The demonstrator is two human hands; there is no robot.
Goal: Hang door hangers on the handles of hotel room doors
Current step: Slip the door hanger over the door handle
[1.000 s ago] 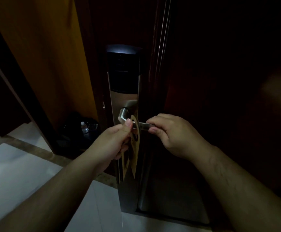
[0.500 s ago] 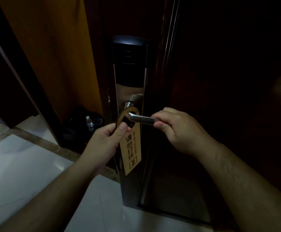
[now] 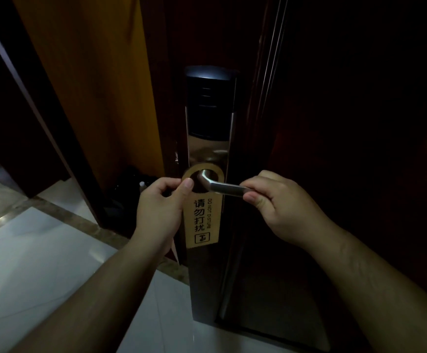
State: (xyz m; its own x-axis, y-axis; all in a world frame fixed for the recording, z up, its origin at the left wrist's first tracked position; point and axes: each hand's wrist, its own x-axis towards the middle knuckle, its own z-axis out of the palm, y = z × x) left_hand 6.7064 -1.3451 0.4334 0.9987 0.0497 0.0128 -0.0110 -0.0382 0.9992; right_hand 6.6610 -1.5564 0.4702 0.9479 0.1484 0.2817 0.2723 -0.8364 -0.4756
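On the lever handle [image 3: 223, 187] of the door lock hangs the gold door hanger [image 3: 202, 217], its round hole looped around the neck of the lever where the lever bends out from the plate. The hanger faces me. It is printed in black with four Chinese characters, the words DO NOT DISTURB running down beside them, and a small square icon underneath. The strip lies roughly upright against the lock plate [image 3: 208, 151].

My left hand [image 3: 160, 208] pinches the hanger at its upper left edge, with my thumb on the front just beside the hole and the other fingers curled behind. My right hand [image 3: 282, 208] grips the free end of the lever, fingers wrapped over the top and thumb tucked beneath. The lever sits close to level, dipping slightly toward my right hand.

The lock plate is a tall strip of polished metal, topped by a black reader panel [image 3: 208, 108] that catches a faint glint along its upper edge. To its right is the dark wooden door [image 3: 347, 123], too dim to show detail. To its left stands an orange-brown wall [image 3: 87, 85], then a dark door frame [image 3: 29, 98]. At the foot of that wall sits a dark bag [image 3: 122, 197] with a small bottle [image 3: 142, 184] just beside it. Glossy pale floor tiles [image 3: 41, 263] spread below, crossed by a brown marbled border strip [image 3: 62, 212].
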